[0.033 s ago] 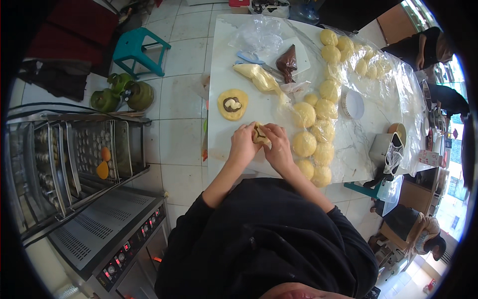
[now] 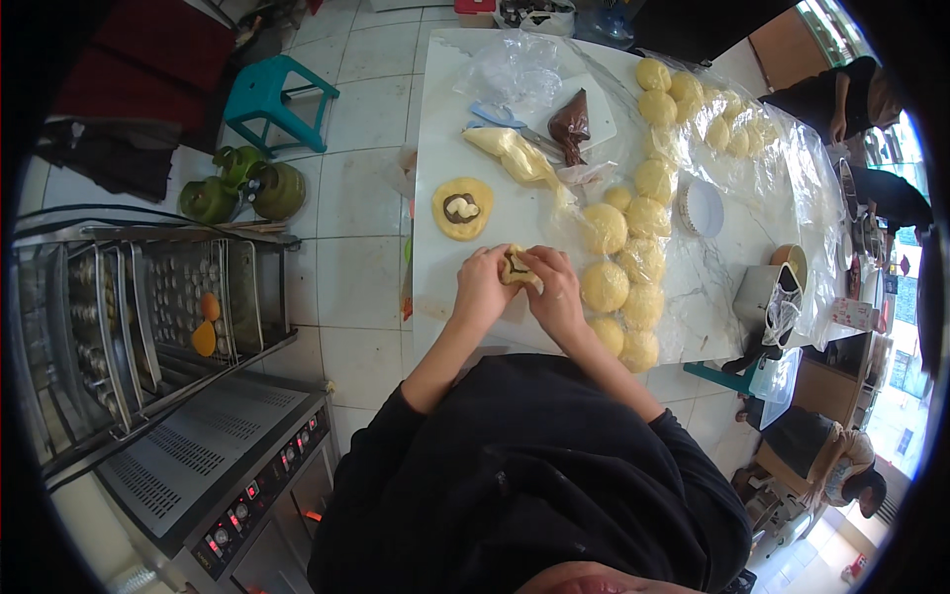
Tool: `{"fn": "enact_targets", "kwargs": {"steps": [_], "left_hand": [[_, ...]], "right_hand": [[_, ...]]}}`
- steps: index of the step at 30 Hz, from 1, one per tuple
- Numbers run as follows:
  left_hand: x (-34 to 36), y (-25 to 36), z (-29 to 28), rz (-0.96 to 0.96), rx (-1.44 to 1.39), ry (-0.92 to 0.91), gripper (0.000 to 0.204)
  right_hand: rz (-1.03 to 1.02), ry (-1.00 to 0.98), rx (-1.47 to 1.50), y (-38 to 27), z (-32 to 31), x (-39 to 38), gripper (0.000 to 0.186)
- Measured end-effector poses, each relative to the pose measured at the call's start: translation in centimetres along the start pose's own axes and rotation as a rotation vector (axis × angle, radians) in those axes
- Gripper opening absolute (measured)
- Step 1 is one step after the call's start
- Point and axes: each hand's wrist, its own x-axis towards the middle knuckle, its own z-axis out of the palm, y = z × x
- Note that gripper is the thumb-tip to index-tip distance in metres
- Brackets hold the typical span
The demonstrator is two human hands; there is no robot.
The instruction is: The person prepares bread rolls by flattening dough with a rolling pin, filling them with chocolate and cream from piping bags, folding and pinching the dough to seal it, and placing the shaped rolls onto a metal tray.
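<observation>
My left hand (image 2: 482, 287) and my right hand (image 2: 556, 292) meet over the white table (image 2: 435, 139) and pinch a piece of yellow dough (image 2: 519, 267) with dark and pale filling showing inside. Just beyond, a flattened dough round (image 2: 461, 208) lies on the table with dark filling and a pale slice on top. To the right, several yellow dough balls (image 2: 604, 285) sit on clear plastic film. A brown piping bag (image 2: 571, 125) and a yellowish bag of cream (image 2: 517, 154) lie further back.
A white round lid (image 2: 703, 208) and a cup (image 2: 789, 263) sit at the right. Left of the table stand a rack of baking trays (image 2: 148, 307), an oven (image 2: 228, 465), green gas canisters (image 2: 242, 188) and a teal stool (image 2: 272, 94). Other people are at the far right (image 2: 841, 94).
</observation>
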Motion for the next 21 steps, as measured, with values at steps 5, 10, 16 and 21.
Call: {"fn": "enact_targets", "kwargs": {"steps": [5, 10, 16, 21], "left_hand": [[0.5, -0.4, -0.8, -0.065, -0.118, 0.092, 0.056], [0.6, -1.3, -0.1, -0.054, -0.164, -0.125, 0.049], [-1.5, 2.3, 1.2, -0.054, 0.048, -0.026, 0.041], [-1.6, 1.9, 0.5, -0.033, -0.008, 0.016, 0.036]], "right_hand": [[-0.029, -0.011, -0.037, 1.2, -0.9, 0.4, 0.040], [0.323, -0.045, 0.323, 0.7, -1.3, 1.2, 0.039], [0.095, -0.085, 0.025, -1.2, -1.2, 0.7, 0.033], [0.115, -0.151, -0.011, -0.1, -1.5, 0.6, 0.026]]}}
